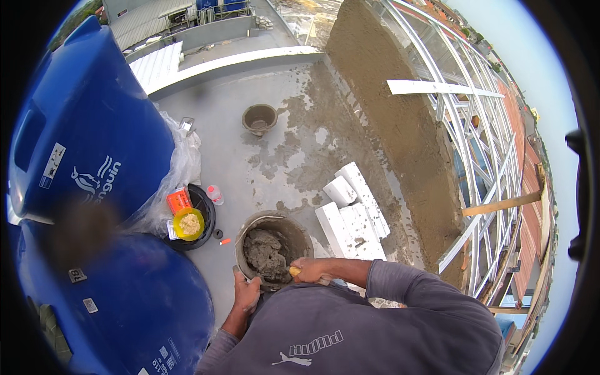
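Left hand (247,290): grip clasping bucket (292,235) at rim; right hand (309,269): grip wrapped round yellow handle (294,271).

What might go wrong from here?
1. Splash: the wet-looking grey mix could spatter the uncovered round yellow bowl nearby.
2. Skin: the bare left hand, on the rim of the round grey bucket, might get irritated if the mix is cement.
3. Slip: the bare right hand could lose the yellow tool handle if it gets wet.
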Demonstrator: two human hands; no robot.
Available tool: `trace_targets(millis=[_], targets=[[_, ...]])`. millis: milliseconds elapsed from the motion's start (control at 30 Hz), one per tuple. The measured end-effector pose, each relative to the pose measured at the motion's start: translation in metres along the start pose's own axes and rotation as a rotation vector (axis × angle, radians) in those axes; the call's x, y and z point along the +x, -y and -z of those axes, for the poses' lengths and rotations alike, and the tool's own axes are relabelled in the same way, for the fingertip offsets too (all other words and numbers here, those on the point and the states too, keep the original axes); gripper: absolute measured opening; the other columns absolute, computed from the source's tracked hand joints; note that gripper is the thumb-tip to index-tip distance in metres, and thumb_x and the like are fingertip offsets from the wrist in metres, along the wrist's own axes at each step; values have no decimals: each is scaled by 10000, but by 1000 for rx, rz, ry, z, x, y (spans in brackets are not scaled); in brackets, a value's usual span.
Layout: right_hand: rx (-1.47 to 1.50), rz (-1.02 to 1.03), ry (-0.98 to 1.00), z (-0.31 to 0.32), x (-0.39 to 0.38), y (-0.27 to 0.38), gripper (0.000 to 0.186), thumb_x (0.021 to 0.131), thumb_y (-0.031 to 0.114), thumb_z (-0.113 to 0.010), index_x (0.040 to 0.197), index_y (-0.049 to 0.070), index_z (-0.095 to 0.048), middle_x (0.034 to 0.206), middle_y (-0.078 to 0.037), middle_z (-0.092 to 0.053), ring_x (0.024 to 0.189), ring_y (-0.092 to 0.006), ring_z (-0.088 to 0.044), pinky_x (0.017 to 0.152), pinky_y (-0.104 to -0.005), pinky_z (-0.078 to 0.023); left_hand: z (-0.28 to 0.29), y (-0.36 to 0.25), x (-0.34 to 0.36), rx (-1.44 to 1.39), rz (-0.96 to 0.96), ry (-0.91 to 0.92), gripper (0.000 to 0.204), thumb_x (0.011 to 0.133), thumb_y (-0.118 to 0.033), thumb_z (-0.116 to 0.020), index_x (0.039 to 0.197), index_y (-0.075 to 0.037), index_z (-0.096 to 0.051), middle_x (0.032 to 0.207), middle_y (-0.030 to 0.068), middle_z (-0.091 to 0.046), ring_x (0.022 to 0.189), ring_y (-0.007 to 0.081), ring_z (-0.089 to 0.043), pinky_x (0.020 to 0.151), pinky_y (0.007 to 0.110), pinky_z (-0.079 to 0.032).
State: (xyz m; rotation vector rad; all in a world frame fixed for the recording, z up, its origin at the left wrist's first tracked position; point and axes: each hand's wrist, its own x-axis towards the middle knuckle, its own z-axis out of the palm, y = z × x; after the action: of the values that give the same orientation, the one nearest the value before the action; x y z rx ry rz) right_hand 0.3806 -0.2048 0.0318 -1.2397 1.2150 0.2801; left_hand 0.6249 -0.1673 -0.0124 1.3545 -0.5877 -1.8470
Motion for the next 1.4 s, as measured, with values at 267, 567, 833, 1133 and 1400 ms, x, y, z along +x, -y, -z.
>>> trace_targets(millis=[267, 567, 833, 1133, 1400], targets=[[-893, -11, -529, 177, -17, 55, 253, 936, 175, -553, 1083, 45, -713, 946, -151, -711, 904, -331, -725, 775, -437, -568, -56, -73, 126, 182, -71, 27, 459, 855, 67, -551, 1297, -5, -457, 1195, 123, -594, 1026, 196, -618, 856, 327, -538], [-996, 244, -625, 302, 35, 35, 312, 854, 141, -614, 1093, -60, -613, 875, -184, -696, 760, -296, -734, 618, -372, -588, -163, -170, 285, 298, -13, 64, 456, 821, 53, -561, 1265, 9, -465, 1140, 134, -614, 1019, 207, -617, 872, 338, -529], [-898, 2, -805, 478, 50, 24, 269, 870, 112, -615, 1083, -53, -616, 901, -202, -714, 851, -318, -740, 667, -404, -596, -230, -234, 367, 701, -223, 79, 560, 802, -41, -618, 1330, -2, -435, 1147, 176, -636, 1048, 265, -630, 926, 380, -505], [-435, -42, -392, 554, 83, 50, 222, 855, 52, -602, 1042, -58, -647, 998, -260, -700, 1012, -392, -697, 830, -483, -572, -283, -295, 533, 660, -174, 205, 566, 795, -52, -611, 1331, -7, -433, 1159, 177, -633, 1046, 270, -623, 935, 378, -489], [-611, -339, -630, 701, 103, 70, 247, 884, 70, -636, 1105, -41, -647, 1020, -167, -725, 1014, -308, -722, 743, -380, -609, -348, -401, 627, 825, -139, 363, 612, 793, -72, -621, 1360, -22, -395, 1152, 244, -660, 1062, 379, -666, 933, 443, -507]])
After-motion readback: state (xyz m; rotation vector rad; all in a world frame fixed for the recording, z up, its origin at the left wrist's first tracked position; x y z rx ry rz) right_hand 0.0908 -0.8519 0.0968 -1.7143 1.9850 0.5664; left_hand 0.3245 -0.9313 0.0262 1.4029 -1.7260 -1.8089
